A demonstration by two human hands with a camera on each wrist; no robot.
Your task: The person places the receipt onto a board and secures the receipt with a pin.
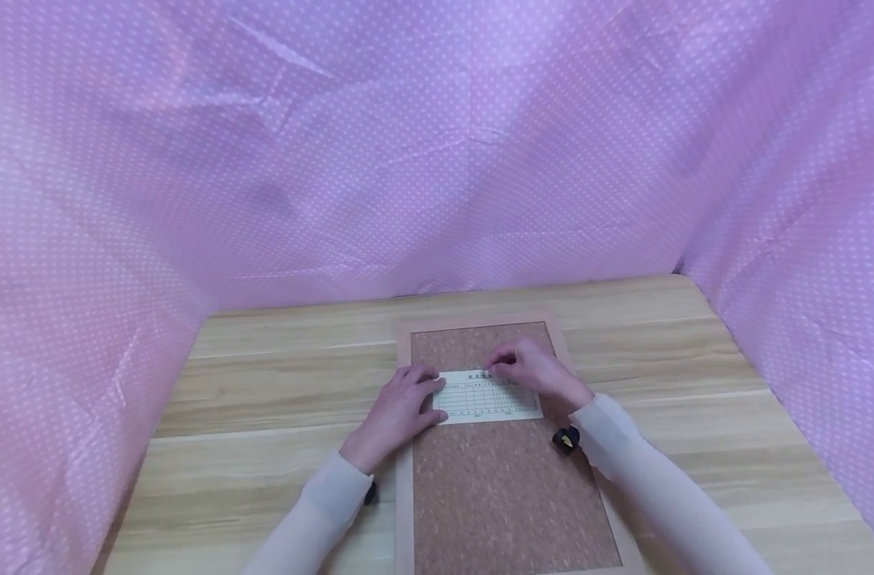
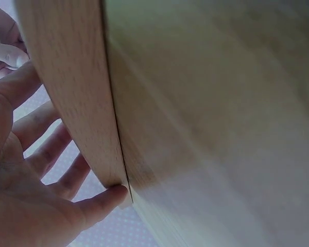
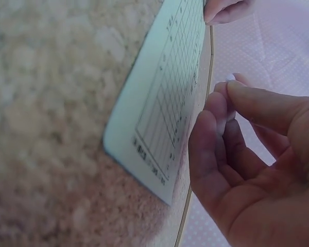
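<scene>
A cork board (image 1: 508,487) in a pale wooden frame lies on the table. Across its upper part rests a printed paper form (image 1: 483,399) with a ruled grid. My left hand (image 1: 405,403) rests its fingertips on the form's left edge, fingers spread and fairly straight. At the form's top edge, my right hand (image 1: 533,369) pinches between thumb and fingers. A small white piece (image 3: 230,77), perhaps a pushpin head, shows at those fingertips in the right wrist view; most of it is hidden.
The board's wooden frame (image 2: 74,87) crosses the left wrist view beside the left hand. Wood-grain tabletop (image 1: 264,383) extends to both sides of the board. Pink dotted cloth (image 1: 437,160) hangs behind and along the sides. A black wrist device (image 1: 566,440) sits under the right sleeve.
</scene>
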